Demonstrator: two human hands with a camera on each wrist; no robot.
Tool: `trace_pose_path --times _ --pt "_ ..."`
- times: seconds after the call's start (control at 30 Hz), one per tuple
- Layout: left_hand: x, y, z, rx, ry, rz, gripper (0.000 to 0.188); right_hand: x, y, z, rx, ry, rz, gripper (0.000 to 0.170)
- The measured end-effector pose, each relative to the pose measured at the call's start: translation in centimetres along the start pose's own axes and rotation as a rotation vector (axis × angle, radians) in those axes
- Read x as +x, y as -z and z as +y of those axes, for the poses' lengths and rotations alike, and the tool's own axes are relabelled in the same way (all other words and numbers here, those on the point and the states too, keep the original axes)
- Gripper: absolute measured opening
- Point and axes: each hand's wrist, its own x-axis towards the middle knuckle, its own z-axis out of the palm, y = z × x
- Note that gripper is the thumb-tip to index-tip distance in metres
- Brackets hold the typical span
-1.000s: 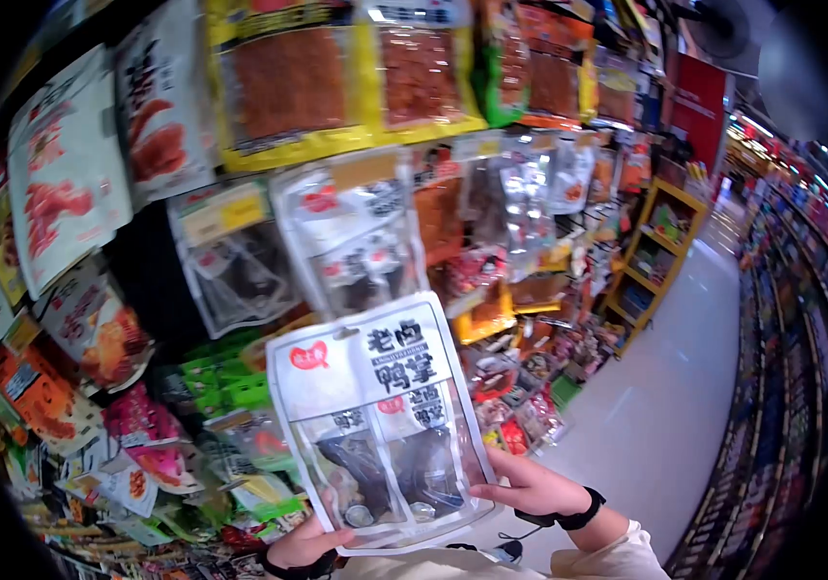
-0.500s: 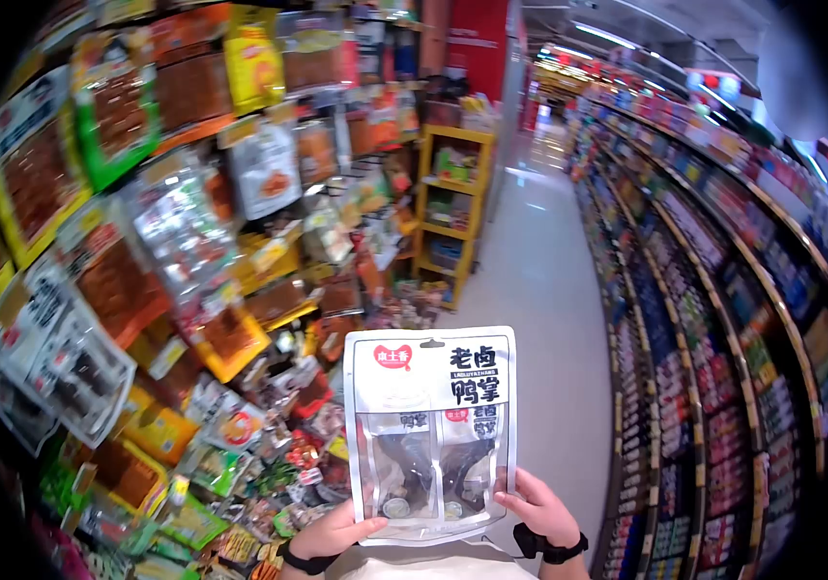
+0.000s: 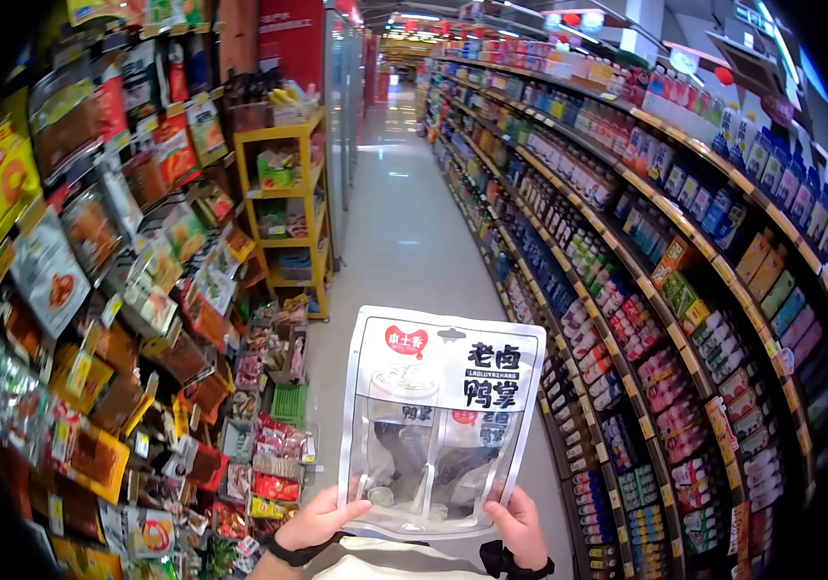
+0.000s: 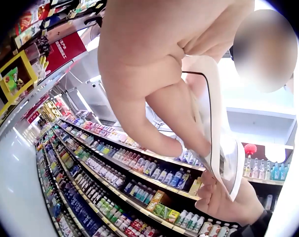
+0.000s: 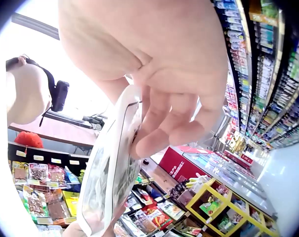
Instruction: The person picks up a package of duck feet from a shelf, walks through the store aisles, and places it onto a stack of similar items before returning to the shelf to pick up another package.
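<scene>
A white and clear food pouch [image 3: 445, 382] with a red logo, large black characters and dark pieces behind its window stands upright in front of my body. At its lower left corner my left hand [image 3: 315, 519] pinches the edge, thumb on the front. My right hand [image 3: 520, 530] grips the lower right edge the same way. In the left wrist view the left hand [image 4: 139, 69] has its fingers behind the pouch [image 4: 223, 143], seen edge-on. The right wrist view shows the right hand [image 5: 154, 64] with fingers curled behind the pouch [image 5: 112, 163].
Hanging snack packets [image 3: 95, 387] crowd the display on the left, with a yellow shelf unit [image 3: 283, 193] beyond. Long shelves of bottles [image 3: 646, 319] line the right side. A pale floor aisle [image 3: 404, 222] runs between them.
The view has turned right from the packet display toward the aisle. Both hands keep hold of the pouch, which now stands before the aisle rather than the hanging packets.
</scene>
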Motion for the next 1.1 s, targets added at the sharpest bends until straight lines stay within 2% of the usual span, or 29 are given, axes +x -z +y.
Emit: trace_pose_path --times 0.03,0.1,0.2,0.23,0.33,0.37,0.5,0.6,0.67,0.8,0.87,0.93,1.0,1.03,1.1 --pt "1.7 0.5 0.3 -0.007 -0.054 0.016 0.039 1.4 0.2 0.1 0.002 0.002 0.018 0.026" --pt "4.9 1.6 1.4 -0.036 -0.126 0.043 0.036 4.4 0.8 0.4 -0.02 0.001 -0.009 0.036" --pt "9.9 4.8 3.0 -0.005 -0.134 0.014 0.034 9.9 0.4 -0.9 -0.079 0.074 -0.015 0.037" --pt "11.4 5.0 4.3 -0.048 -0.206 0.034 0.032 11.7 0.2 -1.2 -0.062 0.097 0.001 0.037" --pt "15.5 8.8 6.1 -0.04 -0.211 0.089 0.031 16.9 -0.2 -1.7 -0.047 0.153 -0.061 0.037" --pt "16.9 9.4 6.8 -0.081 -0.269 0.101 0.031 18.5 -0.6 -2.2 -0.044 0.137 -0.068 0.038" --pt "22.1 11.6 9.4 -0.098 -0.262 0.106 0.031 24.0 -0.9 -1.8 -0.101 0.075 -0.068 0.038" --pt "24.7 13.1 11.3 -0.121 -0.129 0.058 0.032 28.4 -1.0 -0.8 0.069 0.048 -0.056 0.038" --pt "27.2 14.3 11.3 -0.032 -0.138 0.04 0.032 31.7 -0.6 -0.6 0.138 0.048 -0.095 0.039" --pt "33.3 15.8 11.7 -0.057 -0.151 0.034 0.035 38.6 1.5 0.3 0.058 -0.017 -0.102 0.041" --pt "36.9 16.7 12.0 -0.02 -0.122 0.039 0.037 42.5 2.5 0.3 0.07 0.018 -0.116 0.041" --pt "40.8 16.8 13.4 -0.036 -0.145 0.031 0.039 46.2 3.8 0.0 0.082 0.041 -0.133 0.041" --pt "44.9 16.6 15.1 -0.052 -0.249 0.058 0.036 50.2 5.2 -1.3 0.018 0.02 -0.134 0.042" --pt "46.9 17.1 15.6 -0.077 -0.212 0.076 0.033 52.2 5.9 -2.1 0.016 0.008 -0.136 0.042" --pt "50.9 17.4 17.0 -0.051 -0.25 0.093 0.028 56.2 7.2 -3.6 -0.06 0.078 -0.178 0.046"
